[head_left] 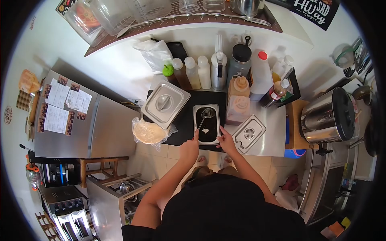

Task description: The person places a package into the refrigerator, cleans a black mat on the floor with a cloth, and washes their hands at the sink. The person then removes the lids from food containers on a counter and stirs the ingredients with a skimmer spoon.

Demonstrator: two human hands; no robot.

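A narrow steel pan [195,124] holds dark contents with a small pale lump [205,131] on them. My left hand [190,148] is closed on the handle of a wire whisk [207,113], whose round head rests in the far part of the pan. At the pan's near right corner, my right hand [226,141] grips the rim. A steel lid [250,133] with a knob lies just right of the pan. To the left, a larger lidded steel container [165,103] stands beside pale dough-like food in clear plastic [148,131].
Squeeze bottles [204,72], a grey flask [239,64] and a red-capped jug [261,76] line the back of the counter. A shelf [193,19] with clear containers hangs above. A big steel pot [327,114] stands right, a fridge [100,124] left.
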